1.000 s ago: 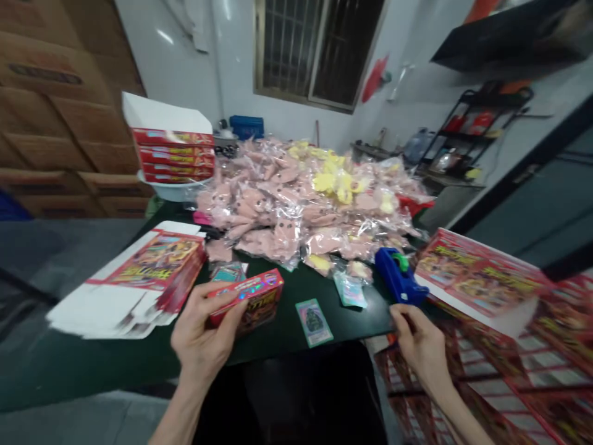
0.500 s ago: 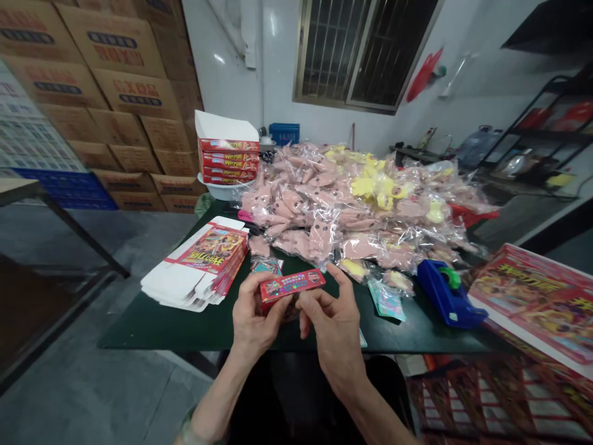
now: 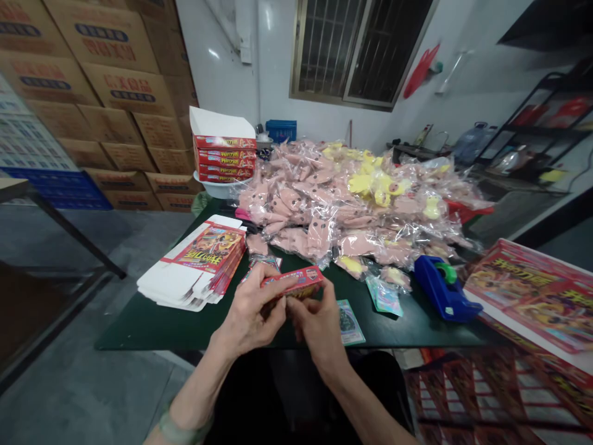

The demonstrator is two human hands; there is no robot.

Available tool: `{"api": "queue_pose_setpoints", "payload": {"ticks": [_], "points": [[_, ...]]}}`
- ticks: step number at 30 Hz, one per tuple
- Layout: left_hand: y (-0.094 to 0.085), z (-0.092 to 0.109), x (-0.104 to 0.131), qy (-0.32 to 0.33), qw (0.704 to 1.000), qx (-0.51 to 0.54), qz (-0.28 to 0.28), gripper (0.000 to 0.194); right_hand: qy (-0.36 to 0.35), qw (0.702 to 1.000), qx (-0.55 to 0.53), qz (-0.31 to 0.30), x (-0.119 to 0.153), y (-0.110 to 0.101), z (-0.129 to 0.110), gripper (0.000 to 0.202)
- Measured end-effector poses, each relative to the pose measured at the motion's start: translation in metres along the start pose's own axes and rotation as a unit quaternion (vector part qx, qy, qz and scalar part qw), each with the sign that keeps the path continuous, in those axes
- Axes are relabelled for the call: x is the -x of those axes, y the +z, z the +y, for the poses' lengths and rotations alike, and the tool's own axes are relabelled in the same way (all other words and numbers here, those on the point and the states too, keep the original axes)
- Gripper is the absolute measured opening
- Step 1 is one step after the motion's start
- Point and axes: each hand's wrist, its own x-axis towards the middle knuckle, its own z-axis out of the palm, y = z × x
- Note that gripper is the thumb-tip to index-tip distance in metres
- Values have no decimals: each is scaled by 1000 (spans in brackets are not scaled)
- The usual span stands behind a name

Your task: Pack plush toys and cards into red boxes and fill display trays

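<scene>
box (image 3: 303, 275), small, red and covered in print, is held over the near part of a dark green table (image 3: 148, 324), one narrow side turned up. the left hand (image 3: 252, 309) has it by the end at nine o'clock, thumb and fingers closed around it. the right hand (image 3: 323, 324) touches it from about four o'clock, fingers bent and drawn in narrow at the near lower edge; i cannot tell whether they pinch anything there.

at four o'clock from the box a printed card (image 3: 353, 324) lies flat on the table, partly covered by the right hand. at three o'clock some blue-green cards (image 3: 385, 298) lie together, and farther along that line are a blue tape dispenser (image 3: 445, 303) with a green roll (image 3: 445, 272) and a large red printed carton (image 3: 532, 290). between nine and ten o'clock is a stack of flattened box blanks (image 3: 204, 253).

a broad pile of pink and yellow items in clear bags (image 3: 319, 198) spreads from eleven to two o'clock. at eleven, beyond the blanks, a white basin (image 3: 217, 189) bears stacked red boxes (image 3: 225, 159). brown cardboard boxes (image 3: 115, 86) are piled at ten o'clock, and a barred window (image 3: 352, 55) shows between twelve and one.
</scene>
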Motion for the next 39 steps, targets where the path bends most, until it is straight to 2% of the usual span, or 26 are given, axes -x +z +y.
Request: {"api": "queue_pose_setpoints", "payload": {"ticks": [3, 5, 7, 9, 11, 14, 16, 17, 19, 22, 24, 26, 28, 30, 34, 37, 39], "points": [[-1, -3, 0, -40, 999, -18, 3, 39, -43, 989, 138, -13, -5, -14, 18, 64], [-3, -4, 2, -61, 997, -41, -2, 39, -95, 954, 285, 1, -6, -30, 13, 57], [-3, -2, 3, -59, 996, -64, -5, 40, -175, 906, 385, 27, -3, -49, -7, 57], [0, 5, 1, -37, 997, -70, -10, 45, -267, 868, 418, 23, 2, -65, -37, 67], [9, 15, -6, -3, 999, -51, -19, 47, -325, 831, 449, -41, 9, -78, -66, 70], [32, 32, -25, 37, 998, 22, -40, 49, -320, 782, 518, -132, 15, -105, -101, 46], [53, 44, -41, 45, 995, 72, -60, 55, -295, 779, 535, -141, 20, -135, -121, 30], [65, 50, -48, 44, 993, 90, -68, 58, -285, 785, 535, -126, 25, -155, -132, 26], [90, 66, -62, 48, 990, 111, -68, 62, -272, 800, 531, -66, 39, -202, -155, 22], [133, 94, -79, 99, 982, 129, -96, 49, -249, 805, 535, 65, 60, -285, -188, 25], [166, 115, -90, 153, 965, 126, -170, 42, -234, 782, 557, 153, 65, -338, -203, 31], [202, 138, -100, 207, 934, 87, -278, 38, -201, 731, 614, 222, 60, -384, -209, 33], [240, 158, -111, 254, 892, 14, -373, 35, -154, 675, 674, 257, 47, -420, -207, 31], [279, 175, -121, 281, 870, -16, -405, 39, -112, 638, 713, 267, 31, -446, -199, 28], [345, 188, -132, 301, 842, -76, -442, 73, -61, 604, 748, 268, 6, -474, -180, 29], [375, 186, -134, 302, 824, -115, -466, 79, -35, 567, 774, 279, -4, -476, -162, 30], [384, 184, -133, 302, 815, -129, -477, 75, -21, 536, 790, 298, -9, -470, -146, 35]]}}
